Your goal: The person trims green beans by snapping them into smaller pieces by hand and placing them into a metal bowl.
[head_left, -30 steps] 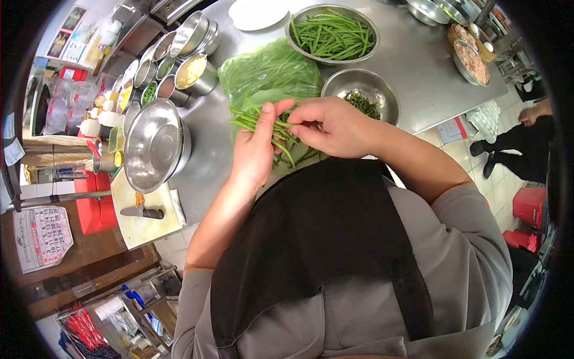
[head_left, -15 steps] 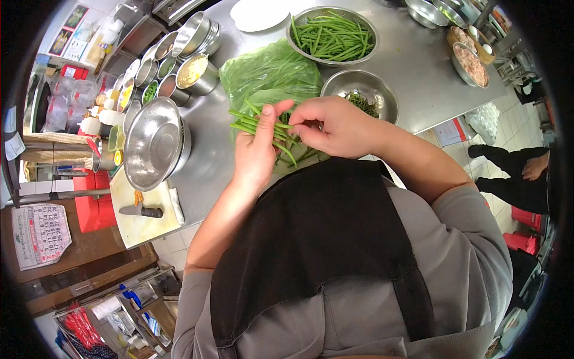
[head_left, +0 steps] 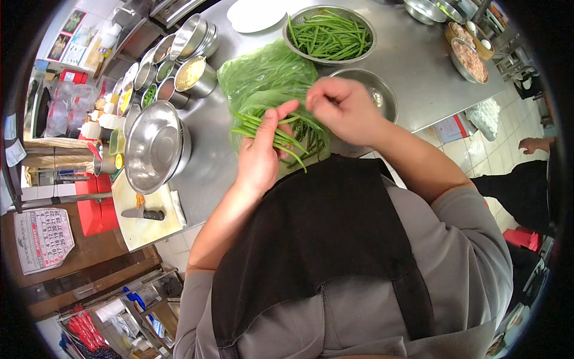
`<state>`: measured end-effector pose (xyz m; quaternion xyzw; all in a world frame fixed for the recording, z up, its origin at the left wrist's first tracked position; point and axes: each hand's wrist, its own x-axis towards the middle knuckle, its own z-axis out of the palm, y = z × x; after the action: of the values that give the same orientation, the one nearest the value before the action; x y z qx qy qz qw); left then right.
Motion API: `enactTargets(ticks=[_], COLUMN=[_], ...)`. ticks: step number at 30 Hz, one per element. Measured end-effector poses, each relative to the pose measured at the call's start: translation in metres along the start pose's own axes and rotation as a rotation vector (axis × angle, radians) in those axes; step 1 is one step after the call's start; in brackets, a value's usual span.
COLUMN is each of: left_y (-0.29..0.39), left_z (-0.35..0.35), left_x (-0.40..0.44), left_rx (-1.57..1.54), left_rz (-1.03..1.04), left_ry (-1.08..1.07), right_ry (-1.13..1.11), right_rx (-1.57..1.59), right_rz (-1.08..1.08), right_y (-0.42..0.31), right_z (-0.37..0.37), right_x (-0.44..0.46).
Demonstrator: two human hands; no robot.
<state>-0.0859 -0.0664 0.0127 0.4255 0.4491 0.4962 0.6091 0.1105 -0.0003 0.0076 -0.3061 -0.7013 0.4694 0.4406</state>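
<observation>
Green beans (head_left: 287, 141) gathered in the left hand (head_left: 258, 157), over the near part of the plastic bag (head_left: 263, 72).
The left thumb and fingers are closed around the bunch, bean ends sticking out on both sides. The right hand (head_left: 344, 110) hovers at the bag's right side, fingertips curled together; whether they pinch anything, I cannot tell. Right of the bag stand a bean-filled colander (head_left: 332, 61) and, nearer, a steel bowl (head_left: 387, 99).
</observation>
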Motion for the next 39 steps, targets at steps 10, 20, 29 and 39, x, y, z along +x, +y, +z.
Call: enactTargets(ticks=[10,20,29,39], left_y=[-0.005,-0.015,-0.008,-0.009], left_z=[0.005,-0.009,0.001,0.007], left_x=[0.010,0.005,0.004,0.013], left_rx=[-0.026,-0.080,-0.186,-0.154], left_rz=[-0.049,-0.100,-0.128,-0.178], left_ry=[0.173,0.127,0.097,0.174], right_ry=[-0.229,-0.200,-0.052,-0.165], right_rx=[-0.422,-0.472,-0.215,-0.536], right_rz=[-0.127,-0.254,-0.048,-0.431], right_y=[-0.024,-0.004,0.005,-0.010], right_z=[-0.008,0.027,-0.004,-0.002], right_x=[0.001,0.007,0.007,-0.005])
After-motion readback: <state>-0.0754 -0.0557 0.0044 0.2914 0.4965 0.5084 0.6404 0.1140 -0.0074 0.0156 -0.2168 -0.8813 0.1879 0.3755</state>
